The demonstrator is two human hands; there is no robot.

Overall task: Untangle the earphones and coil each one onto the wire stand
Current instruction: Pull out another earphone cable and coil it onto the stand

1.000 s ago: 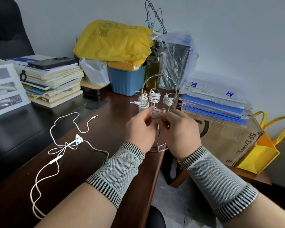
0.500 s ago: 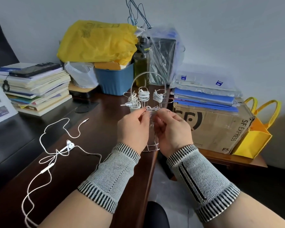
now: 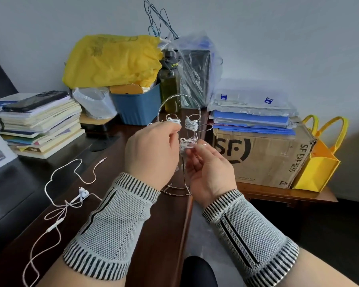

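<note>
A silver wire stand [image 3: 179, 100] with an arched top stands at the right edge of the dark wooden desk [image 3: 116, 154]. Coiled white earphones hang on its arms; one coil [image 3: 191, 123] shows clearly at the upper right. My left hand [image 3: 152, 154] pinches a white cable at an upper arm and hides the stand's left side. My right hand [image 3: 208, 168] holds the cable end with its metal plug beside a lower coil [image 3: 187, 141]. A loose white earphone [image 3: 71, 195] lies spread out on the desk to the left.
A stack of books [image 3: 39, 125] with a black phone [image 3: 35, 99] on top sits at the left. Behind the stand are a blue bin [image 3: 137, 106], a yellow bag [image 3: 112, 59] and a dark bottle [image 3: 170, 79]. A cardboard box [image 3: 263, 156] and yellow tote [image 3: 317, 162] stand on the right.
My left hand has risen from the lower coil to an upper arm of the stand. My right hand has opened slightly and now shows the plug end. The camera has shifted slightly.
</note>
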